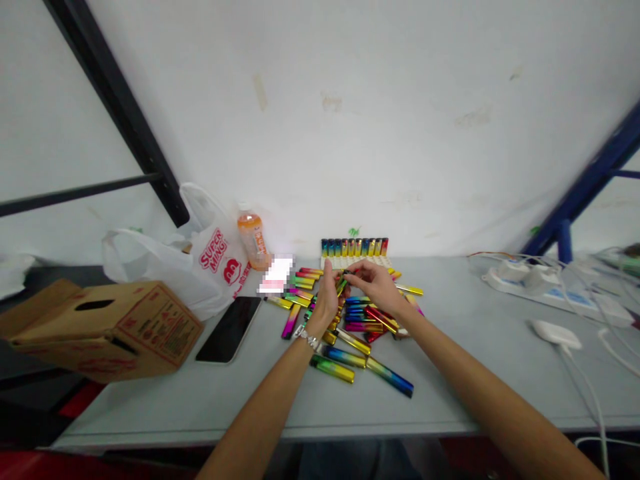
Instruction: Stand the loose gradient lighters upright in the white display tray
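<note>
Hands (327,300) (377,285) around slim tube (342,287), glossy, yellow-green, dark-ended

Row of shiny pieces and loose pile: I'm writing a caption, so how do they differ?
The row is neatly lined up side by side; the loose pile is jumbled, overlapping at different angles. The row sits at the back; the pile spreads in front of it. Both are shiny and multicoloured.

lighters (332,369): glossy, smooth, metallic-looking
counter (250,400): smooth, matt
carton (155,323): matt cardboard
carrier bag (213,267): thin, translucent plastic
bottle (253,233): clear, smooth plastic
phone screen (230,330): glossy, glass-like
bracelet (306,337): shiny, metal-looking
wall (350,153): matt, patchily scuffed
power strip (555,293): smooth plastic
</note>
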Demonstrator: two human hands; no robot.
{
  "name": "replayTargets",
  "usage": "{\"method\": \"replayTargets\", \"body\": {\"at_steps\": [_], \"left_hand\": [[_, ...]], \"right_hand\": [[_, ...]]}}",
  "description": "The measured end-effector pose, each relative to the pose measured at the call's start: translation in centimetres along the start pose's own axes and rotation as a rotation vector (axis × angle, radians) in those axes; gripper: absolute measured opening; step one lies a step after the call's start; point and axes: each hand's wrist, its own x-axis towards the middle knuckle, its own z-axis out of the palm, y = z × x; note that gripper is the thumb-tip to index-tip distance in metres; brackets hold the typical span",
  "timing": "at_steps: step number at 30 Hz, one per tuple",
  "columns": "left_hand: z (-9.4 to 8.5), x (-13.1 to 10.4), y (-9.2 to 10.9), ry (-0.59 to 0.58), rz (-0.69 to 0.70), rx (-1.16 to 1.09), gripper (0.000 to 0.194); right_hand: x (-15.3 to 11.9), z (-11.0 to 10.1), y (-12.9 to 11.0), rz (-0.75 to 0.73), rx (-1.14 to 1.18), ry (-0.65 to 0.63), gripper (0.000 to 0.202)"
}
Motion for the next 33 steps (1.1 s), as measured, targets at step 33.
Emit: {"method": "replayTargets", "body": {"at_steps": [33], "left_hand": [[-3.7,-0.4,-1.6,0.144,0.371,1.099,0.014]], "right_hand": [[11.0,1.8,3.7,-0.098,-1.118,-0.094,0.045]]}}
